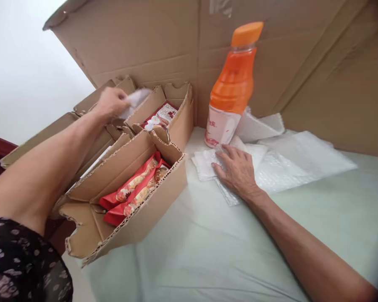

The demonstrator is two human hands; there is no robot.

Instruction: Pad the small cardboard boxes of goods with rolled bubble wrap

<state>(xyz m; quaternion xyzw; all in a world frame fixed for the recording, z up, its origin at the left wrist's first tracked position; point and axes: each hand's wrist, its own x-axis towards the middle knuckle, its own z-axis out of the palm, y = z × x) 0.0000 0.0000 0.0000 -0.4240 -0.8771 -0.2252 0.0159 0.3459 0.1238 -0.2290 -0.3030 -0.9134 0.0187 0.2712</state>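
Observation:
My left hand (111,102) is closed on a whitish, see-through sheet (135,100), blurred by motion, above a cardboard box at the back left. It looks like the bubble wrap by my other hand. My right hand (237,170) lies flat with fingers apart on a loose pile of bubble wrap (280,167). Just beyond those fingers stands an orange drink bottle (231,88) with an orange cap and a pale label, leaning slightly right. The front cardboard box (157,209) holds red snack packets (134,191). Behind it, another box (182,121) holds dark red and white packets (165,115).
More open cardboard boxes (47,132) stand at the left under my forearm. A large cardboard panel (138,37) rises behind everything. Pale green cloth (208,251) covers the surface, slightly wrinkled in front. A white wall (15,63) is at the far left.

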